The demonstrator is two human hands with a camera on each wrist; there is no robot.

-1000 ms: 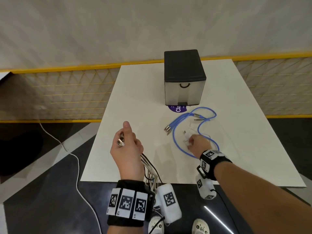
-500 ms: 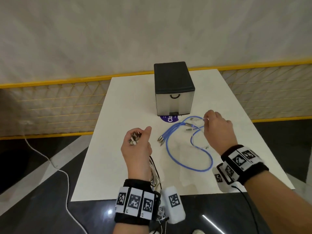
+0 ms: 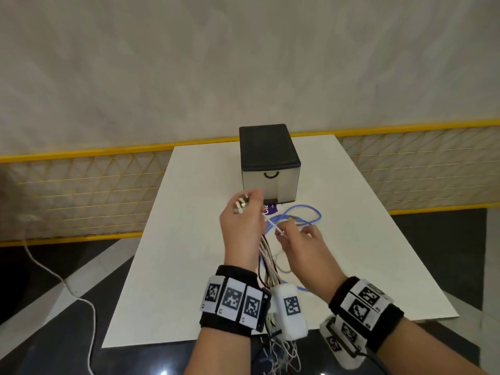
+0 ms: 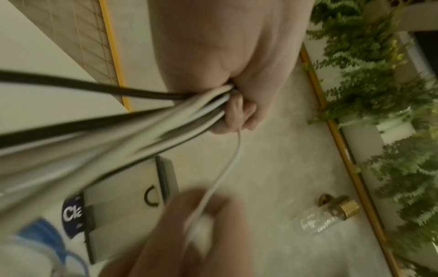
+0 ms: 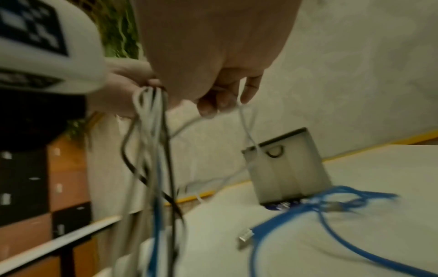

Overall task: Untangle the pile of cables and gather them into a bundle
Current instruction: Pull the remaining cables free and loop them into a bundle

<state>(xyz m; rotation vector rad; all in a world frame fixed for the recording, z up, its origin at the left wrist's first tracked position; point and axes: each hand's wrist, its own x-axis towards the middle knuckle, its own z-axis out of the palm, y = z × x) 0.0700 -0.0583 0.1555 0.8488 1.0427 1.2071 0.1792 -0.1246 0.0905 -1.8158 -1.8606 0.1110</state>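
Head view: left hand [image 3: 240, 226] grips the bundle [image 3: 266, 262] mid-frame, plugs poking out top; right hand [image 3: 300, 244] pinches a white cable [image 3: 273, 225]. Blue cable [image 3: 305, 215] lies on the table [image 3: 189, 239] below the box [image 3: 269, 163].

Left wrist: fingers clamp the bundle [image 4: 142, 131] at centre.

Right wrist: fingertips [image 5: 208, 108] pinch the white cable [image 5: 246, 123], upper middle.

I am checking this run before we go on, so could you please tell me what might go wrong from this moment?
The right hand only pinches the thin white cable, so it may slip free before joining the bunch of white and black cables gripped in the left hand. The looped blue cable lying on the white table by the small black-topped drawer box might snag and be dragged along.
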